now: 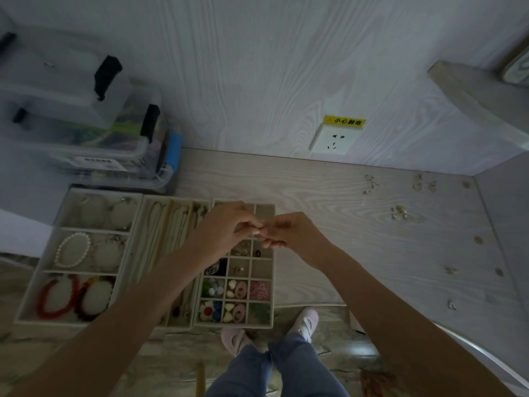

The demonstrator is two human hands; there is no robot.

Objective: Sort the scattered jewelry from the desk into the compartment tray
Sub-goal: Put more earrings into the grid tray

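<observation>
My left hand (226, 227) and my right hand (289, 234) meet fingertip to fingertip above the small-compartment tray (272, 285). Between the pinched fingertips there is a tiny piece of jewelry (261, 231), too small to identify. The tray's cells hold rings, ear studs, hair clips and coloured beads. To its left lie a necklace tray (160, 224) and a bracelet tray (65, 213) with a pearl bracelet (73, 250) and red bead bracelets (57, 296). Scattered small jewelry (400, 212) lies on the desk at the right.
Stacked clear plastic storage boxes (86, 124) stand at the back left. A wall socket (333, 141) with a yellow warning label sits behind the desk. More loose pieces (423, 184) dot the desk's right side. My legs and shoes show below the desk's front edge.
</observation>
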